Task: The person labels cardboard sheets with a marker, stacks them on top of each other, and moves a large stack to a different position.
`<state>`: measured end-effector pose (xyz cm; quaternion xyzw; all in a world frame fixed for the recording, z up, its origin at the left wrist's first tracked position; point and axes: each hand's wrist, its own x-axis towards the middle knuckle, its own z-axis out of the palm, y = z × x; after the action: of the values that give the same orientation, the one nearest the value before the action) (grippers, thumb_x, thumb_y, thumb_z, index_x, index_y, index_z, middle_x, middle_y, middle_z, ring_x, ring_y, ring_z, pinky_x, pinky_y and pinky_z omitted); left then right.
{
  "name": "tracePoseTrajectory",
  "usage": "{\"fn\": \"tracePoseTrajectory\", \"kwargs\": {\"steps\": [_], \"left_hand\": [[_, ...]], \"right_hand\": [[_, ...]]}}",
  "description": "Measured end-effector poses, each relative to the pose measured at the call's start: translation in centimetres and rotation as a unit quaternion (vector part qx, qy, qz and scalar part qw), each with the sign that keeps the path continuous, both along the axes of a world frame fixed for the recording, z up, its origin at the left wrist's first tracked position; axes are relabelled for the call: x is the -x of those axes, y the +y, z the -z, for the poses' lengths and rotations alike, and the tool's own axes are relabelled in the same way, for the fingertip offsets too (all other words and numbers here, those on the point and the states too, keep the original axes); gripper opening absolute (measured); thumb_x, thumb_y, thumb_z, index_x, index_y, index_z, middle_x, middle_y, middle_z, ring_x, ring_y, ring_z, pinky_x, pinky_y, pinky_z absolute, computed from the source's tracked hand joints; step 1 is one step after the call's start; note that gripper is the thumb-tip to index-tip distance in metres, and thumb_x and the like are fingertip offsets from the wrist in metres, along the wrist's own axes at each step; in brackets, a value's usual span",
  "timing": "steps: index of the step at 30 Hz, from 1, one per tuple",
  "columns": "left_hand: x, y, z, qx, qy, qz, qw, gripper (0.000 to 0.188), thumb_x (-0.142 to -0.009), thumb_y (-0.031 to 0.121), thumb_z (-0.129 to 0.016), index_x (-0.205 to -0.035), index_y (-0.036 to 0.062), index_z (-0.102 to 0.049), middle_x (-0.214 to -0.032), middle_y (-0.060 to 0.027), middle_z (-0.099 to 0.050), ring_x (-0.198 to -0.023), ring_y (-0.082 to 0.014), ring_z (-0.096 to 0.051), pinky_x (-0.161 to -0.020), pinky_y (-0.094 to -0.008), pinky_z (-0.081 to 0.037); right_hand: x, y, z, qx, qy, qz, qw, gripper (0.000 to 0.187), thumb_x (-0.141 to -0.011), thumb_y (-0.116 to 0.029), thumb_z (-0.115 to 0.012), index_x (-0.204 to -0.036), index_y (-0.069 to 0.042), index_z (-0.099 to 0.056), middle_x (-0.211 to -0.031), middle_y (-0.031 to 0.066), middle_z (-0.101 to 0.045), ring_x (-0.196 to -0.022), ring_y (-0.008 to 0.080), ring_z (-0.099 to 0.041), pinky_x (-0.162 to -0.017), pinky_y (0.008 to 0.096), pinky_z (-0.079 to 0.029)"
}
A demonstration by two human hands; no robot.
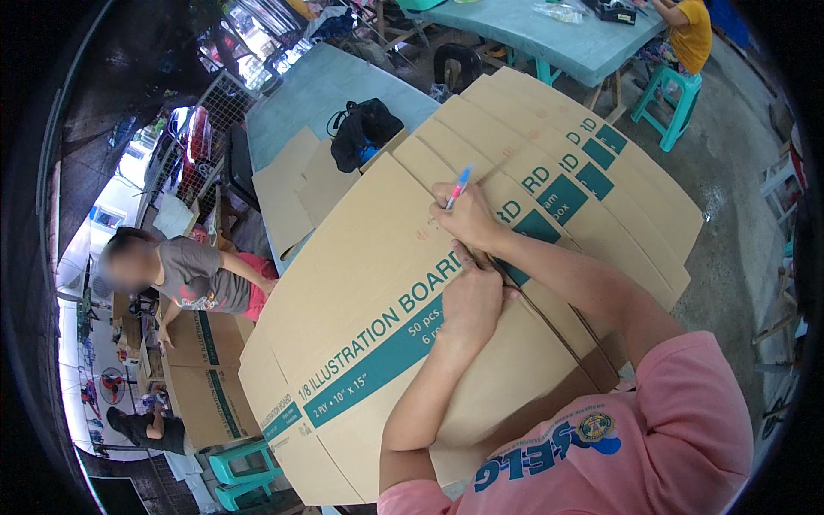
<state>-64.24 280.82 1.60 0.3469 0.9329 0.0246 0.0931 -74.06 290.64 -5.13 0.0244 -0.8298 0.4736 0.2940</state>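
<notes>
In front of me, several flattened brown cardboard boxes (360,257) with green print lie overlapped like steps. My right hand (468,216) is closed round a slim pen (461,186) with a blue upper end and a pink lower part. It rests on the top box near small reddish marks; the pen's tip is hidden by my fingers. Below it, my left hand (472,302) presses on the same box close to its edge, index finger and thumb apart, with nothing visible in it. My right forearm reaches across the stepped boxes.
A grey-blue table (343,81) holds a black bag (365,129) and loose cardboard (296,184). At left, a person (202,275) stands by another carton (206,378) and green stools (245,468). Another person sits on a green stool (669,103) at a far table (549,34).
</notes>
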Motion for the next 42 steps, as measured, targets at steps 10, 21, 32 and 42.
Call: {"fn": "tracePoseTrajectory", "kwargs": {"steps": [10, 21, 32, 42], "left_hand": [[0.2, -0.2, 0.3, -0.004, -0.003, 0.009, 1.0, 0.095, -0.076, 0.045, -0.07, -0.129, -0.0229, -0.03, -0.124, -0.0489, -0.036, -0.077, -0.041, -0.067, -0.058, -0.0388, -0.057], [-0.8, 1.8, 0.2, -0.02, 0.013, -0.047, 0.999, 0.097, -0.081, 0.058, -0.057, -0.141, -0.0104, -0.024, -0.141, -0.0385, -0.026, -0.08, -0.0405, -0.067, -0.061, -0.0389, -0.057], [0.4, 2.8, 0.2, 0.026, -0.019, -0.015, 0.999, 0.109, -0.072, 0.061, -0.064, -0.145, -0.004, -0.016, -0.144, -0.034, -0.026, -0.082, -0.0387, -0.067, -0.066, -0.0405, -0.056], [0.9, 3.4, 0.4, 0.023, -0.019, -0.013, 0.999, 0.112, -0.069, 0.058, -0.069, -0.145, -0.0058, -0.016, -0.143, -0.0349, -0.027, -0.082, -0.0377, -0.068, -0.064, -0.0409, -0.056]], "right_hand": [[-0.3, 0.2, -0.2, 0.045, -0.017, -0.023, 0.999, 0.019, -0.076, -0.014, -0.06, -0.067, -0.003, -0.048, -0.056, 0.0174, -0.053, -0.054, 0.0401, -0.054, -0.052, 0.046, -0.043], [2.7, 7.3, -0.4, 0.287, -0.036, 0.005, 0.957, 0.031, -0.079, -0.018, -0.071, -0.064, -0.006, -0.046, -0.053, 0.0016, -0.047, -0.05, 0.0115, -0.046, -0.048, 0.0329, -0.039], [0.9, 4.8, -0.5, 0.076, -0.03, 0.027, 0.996, 0.022, -0.073, -0.014, -0.062, -0.065, -0.002, -0.046, -0.057, 0.0156, -0.051, -0.055, 0.0358, -0.054, -0.052, 0.0434, -0.041], [1.5, 5.2, 0.6, 0.052, 0.026, 0.01, 0.998, 0.021, -0.073, -0.011, -0.062, -0.063, -0.003, -0.045, -0.055, 0.0143, -0.049, -0.054, 0.0368, -0.052, -0.049, 0.045, -0.04]]}}
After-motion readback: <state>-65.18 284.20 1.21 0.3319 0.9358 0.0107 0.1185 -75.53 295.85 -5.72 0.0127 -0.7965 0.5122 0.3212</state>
